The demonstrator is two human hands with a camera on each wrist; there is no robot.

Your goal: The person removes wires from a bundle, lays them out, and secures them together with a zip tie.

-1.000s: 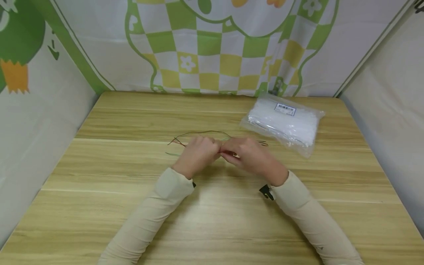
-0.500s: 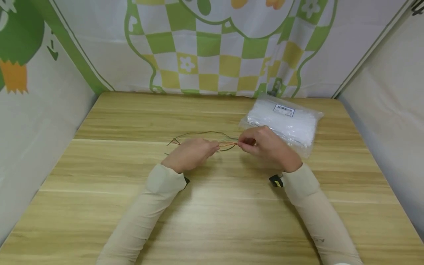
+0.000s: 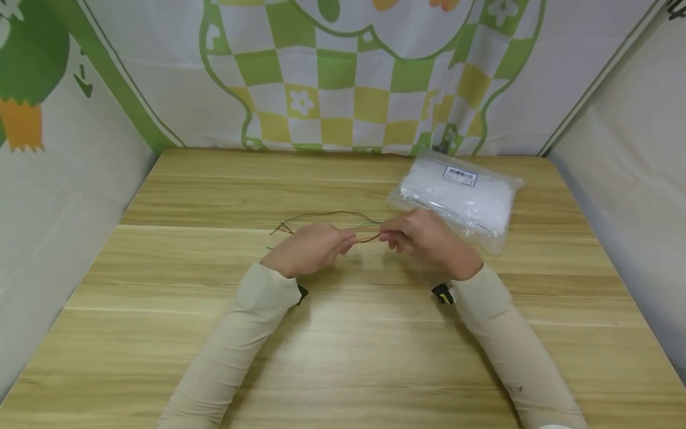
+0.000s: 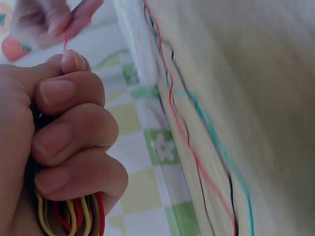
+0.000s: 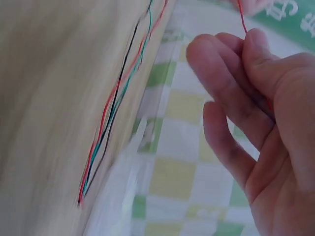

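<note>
I see left hand point(image 3: 308, 247) curled round wire bunch point(image 4: 101, 214), right hand point(image 3: 429, 244) pinching red wire point(image 5: 242, 19). Bunching looks part done; loose wires point(image 5: 119, 81) left at 12 o'clock.

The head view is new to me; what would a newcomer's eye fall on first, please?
Probably the checkered backdrop behind the table, then the white package at the table's right rear. Near the centre, the left hand and right hand hold thin coloured wires between them.
</note>
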